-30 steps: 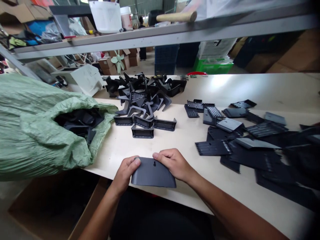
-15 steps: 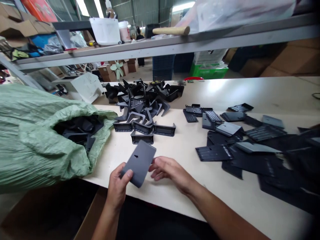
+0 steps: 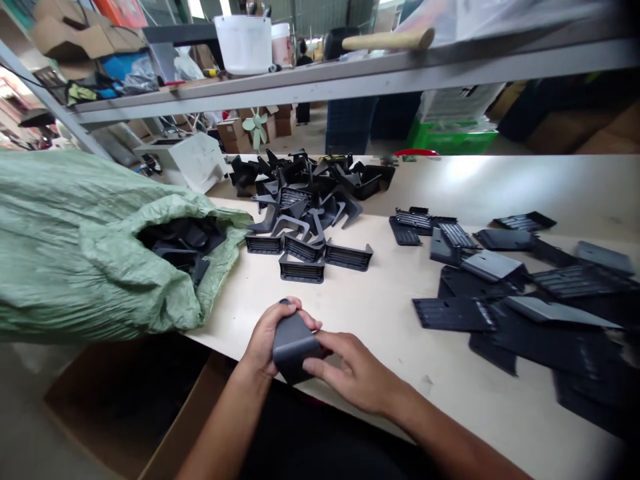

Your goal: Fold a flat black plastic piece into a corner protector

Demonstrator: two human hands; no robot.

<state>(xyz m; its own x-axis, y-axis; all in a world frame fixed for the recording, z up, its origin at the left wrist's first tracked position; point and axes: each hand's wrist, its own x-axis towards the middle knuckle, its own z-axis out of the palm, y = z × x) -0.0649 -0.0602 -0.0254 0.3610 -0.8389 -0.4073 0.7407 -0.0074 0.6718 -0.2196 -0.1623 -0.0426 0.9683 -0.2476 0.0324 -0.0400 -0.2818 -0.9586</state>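
Note:
A dark grey plastic cover (image 3: 295,343) with a bent edge is held over the front edge of the table. My left hand (image 3: 263,340) wraps round its left side, thumb near the top and fingertips showing past the far side. My right hand (image 3: 355,370) grips the right edge, thumb on the outer face and fingers partly hidden behind. Beyond the hands, several slotted black brackets (image 3: 301,268) stand on the table, in front of a heap of similar black parts (image 3: 310,180).
On the left lies a green woven sack (image 3: 100,267), its mouth showing black parts. Flat black panels (image 3: 455,313) are spread over the right side of the table (image 3: 370,320). A shelf (image 3: 310,87) with a white bucket (image 3: 243,43) crosses above. Below the sack is an open cardboard box (image 3: 175,427).
The cover has been turned, so its bent edge now faces me and the holed face is out of sight. My right hand has closed on it. The camera view has shifted left.

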